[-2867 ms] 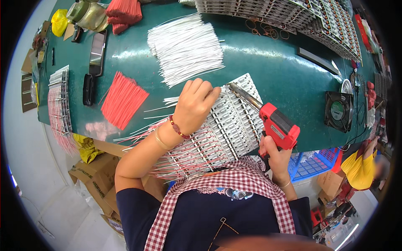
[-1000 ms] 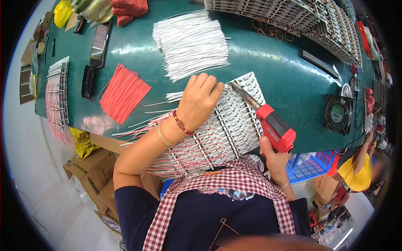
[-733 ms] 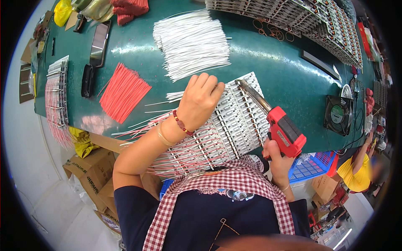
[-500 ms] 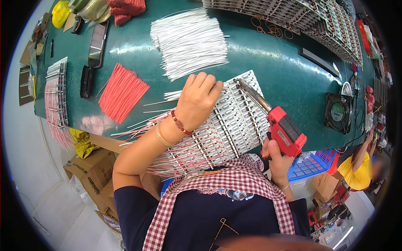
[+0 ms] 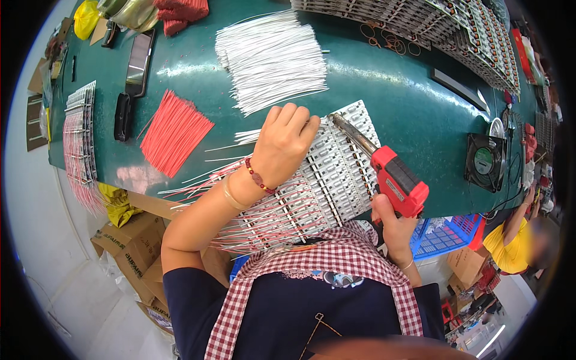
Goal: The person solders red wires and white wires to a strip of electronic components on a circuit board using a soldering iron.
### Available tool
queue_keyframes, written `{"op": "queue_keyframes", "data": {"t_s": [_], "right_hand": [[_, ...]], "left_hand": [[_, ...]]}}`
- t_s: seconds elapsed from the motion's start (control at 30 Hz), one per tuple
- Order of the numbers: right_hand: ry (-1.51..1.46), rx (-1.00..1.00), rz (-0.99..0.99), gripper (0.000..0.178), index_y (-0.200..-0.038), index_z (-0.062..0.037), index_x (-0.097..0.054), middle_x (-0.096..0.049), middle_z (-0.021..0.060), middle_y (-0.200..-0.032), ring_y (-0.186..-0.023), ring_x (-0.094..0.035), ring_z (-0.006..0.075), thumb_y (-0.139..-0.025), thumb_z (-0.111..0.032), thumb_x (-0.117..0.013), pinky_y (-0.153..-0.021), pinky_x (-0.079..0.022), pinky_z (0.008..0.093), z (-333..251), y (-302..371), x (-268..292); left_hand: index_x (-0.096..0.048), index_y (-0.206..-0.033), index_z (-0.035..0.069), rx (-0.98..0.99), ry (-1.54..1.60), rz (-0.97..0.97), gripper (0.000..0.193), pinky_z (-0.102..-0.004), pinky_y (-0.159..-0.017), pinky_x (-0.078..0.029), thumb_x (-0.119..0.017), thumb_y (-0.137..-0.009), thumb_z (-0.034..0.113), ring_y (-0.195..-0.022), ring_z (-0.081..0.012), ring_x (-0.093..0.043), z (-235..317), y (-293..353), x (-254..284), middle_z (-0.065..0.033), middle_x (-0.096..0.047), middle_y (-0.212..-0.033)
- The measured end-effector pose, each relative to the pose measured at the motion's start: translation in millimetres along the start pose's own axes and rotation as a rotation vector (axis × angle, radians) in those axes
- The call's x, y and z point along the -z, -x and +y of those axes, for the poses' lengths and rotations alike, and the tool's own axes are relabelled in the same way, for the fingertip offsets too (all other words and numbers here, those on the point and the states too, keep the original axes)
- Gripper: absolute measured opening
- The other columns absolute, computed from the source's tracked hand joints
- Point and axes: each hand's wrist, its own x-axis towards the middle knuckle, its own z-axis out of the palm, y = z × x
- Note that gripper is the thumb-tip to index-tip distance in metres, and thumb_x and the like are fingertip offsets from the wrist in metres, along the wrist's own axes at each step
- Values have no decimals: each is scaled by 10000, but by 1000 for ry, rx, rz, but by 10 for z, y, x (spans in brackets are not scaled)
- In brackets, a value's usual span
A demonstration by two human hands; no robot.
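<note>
Head view, and by the tabletop's left edge lies a narrow wired panel, its pink and white leads spilling over the near left corner. Next along come a black case, a dark phone and a fan of red wires. Now the left forearm: it slants up to the right from a bent elbow, beaded bracelet at the wrist. Beyond it, toward the far edge, sits the big white pile. And here's the left hand, back up, knuckles high, fingers curled, its grip pinched on loose white wires that poke out leftward. Beneath it, slanted across the middle of the near edge, the circuit board panel! Red soldering gun over that board's right side, barrel angled up-left, tip right by the left thumb; contact, can't tell. Right hand below, off the near edge, thumb up, grip clenched round the gun's handle, other fingers largely hidden. Farther right, a square black fan near the right edge.
</note>
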Motion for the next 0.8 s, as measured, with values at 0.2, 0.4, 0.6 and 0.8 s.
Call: {"op": "queue_keyframes", "data": {"t_s": [0.2, 0.4, 0.6, 0.8], "right_hand": [[-45, 93, 18, 273, -1141, 39, -579, -603, 72, -736, -551, -523, 114, -946, -144, -637, -520, -429, 261, -90, 36, 126], [-352, 332, 310, 362, -1209, 37, -529, -578, 86, -747, -533, -498, 114, -970, -223, -610, -489, -429, 264, -344, 4, 643], [-256, 764, 714, 344, -1200, 27, -534, -571, 83, -730, -508, -480, 111, -978, -226, -602, -451, -423, 279, -581, -158, 1789], [-190, 256, 825, 234, -997, -6, -632, -578, 40, -636, -451, -474, 105, -908, -207, -712, -421, -392, 253, -98, -836, 2816]], "left_hand": [[-629, -943, 10, 0, 1, -1, 190, -339, -715, -404, -588, -766, 66, -809, -220, -499, 47, -35, -42, -67, -488, -832], [-670, -1011, 26, 21, 68, -42, 284, -373, -731, -418, -608, -734, 11, -803, -248, -522, 45, -76, -28, -75, -513, -840], [-663, -1023, 20, 21, -9, -24, 304, -385, -735, -416, -616, -727, -26, -828, -258, -541, 89, -71, 42, -88, -549, -885], [-679, -991, 41, 63, 53, 17, 282, -378, -739, -425, -633, -723, -34, -814, -253, -550, 101, -31, -4, -73, -571, -867]]}}
